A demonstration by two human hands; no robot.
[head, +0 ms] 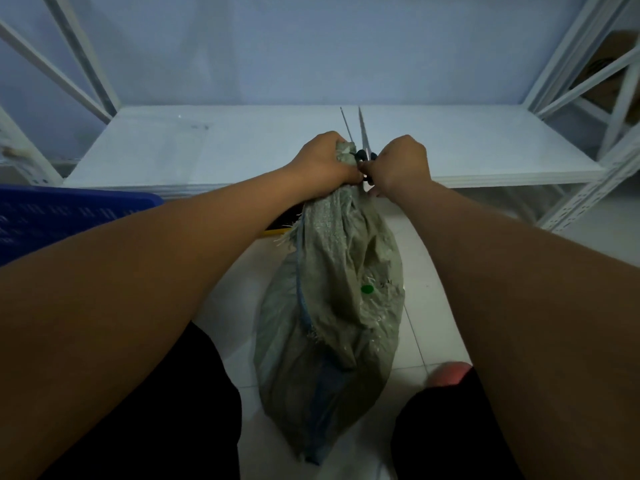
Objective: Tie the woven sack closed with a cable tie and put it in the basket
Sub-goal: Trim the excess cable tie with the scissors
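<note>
A grey-green woven sack (332, 306) with a green spot hangs between my knees, its lower end near the tiled floor. My left hand (323, 161) is closed around the sack's bunched neck. My right hand (398, 164) sits right beside it, gripping the black handles of what look like scissors (362, 133). Their two thin blades point up and away over the shelf. The cable tie is hidden between my hands. The blue plastic basket (69, 213) stands at my left, partly behind my left forearm.
A white shelf board (207, 147) runs across in front of me, with white metal rack posts (588, 188) on both sides. A yellow object (277, 232) shows under the sack's left side. Something pink (450, 374) lies by my right knee.
</note>
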